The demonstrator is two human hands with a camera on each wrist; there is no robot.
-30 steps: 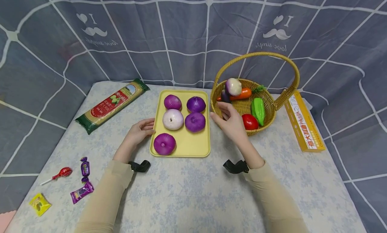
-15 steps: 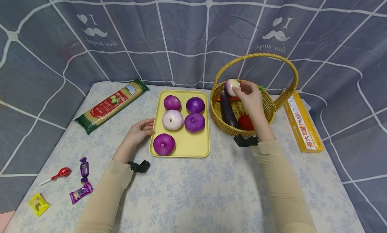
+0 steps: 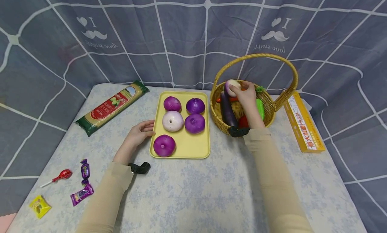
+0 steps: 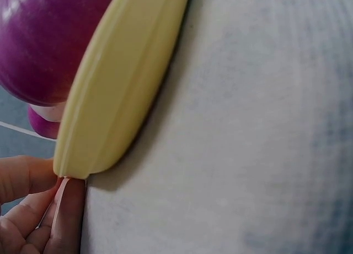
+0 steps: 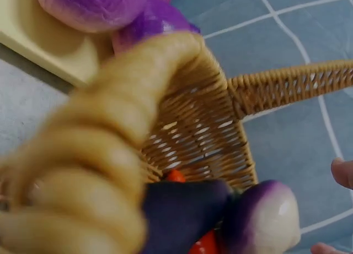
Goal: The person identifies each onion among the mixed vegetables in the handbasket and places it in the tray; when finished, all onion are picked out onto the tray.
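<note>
My left hand (image 3: pixel 139 134) holds the left rim of the yellow tray (image 3: pixel 193 147); in the left wrist view, the thumb (image 4: pixel 27 177) and a finger meet at its corner. Several purple onions (image 3: pixel 164 146) and a whitish one (image 3: pixel 173 121) lie on the tray. My right hand (image 3: pixel 246 95) reaches into the wicker basket (image 3: pixel 220 120), over a round purple-and-white vegetable (image 3: pixel 231 88), like an onion or turnip. The right wrist view shows its fingertips (image 5: pixel 343 172) apart from that vegetable. A dark eggplant (image 3: pixel 228 110) lies beside it. Part of the red tomato (image 3: pixel 243 121) is hidden by my wrist.
The basket's tall handle (image 3: pixel 260 55) arches over my right hand. A green pepper (image 3: pixel 260 108) lies inside. A pasta box (image 3: pixel 305 125) stands right, a pasta bag (image 3: pixel 112 107) back left. A lollipop (image 3: pixel 64 174) and wrapped candies (image 3: pixel 85 170) lie front left.
My right hand has moved from the basket's front left rim to the purple-and-white vegetable, uncovering the eggplant. The left hand stays at the tray.
</note>
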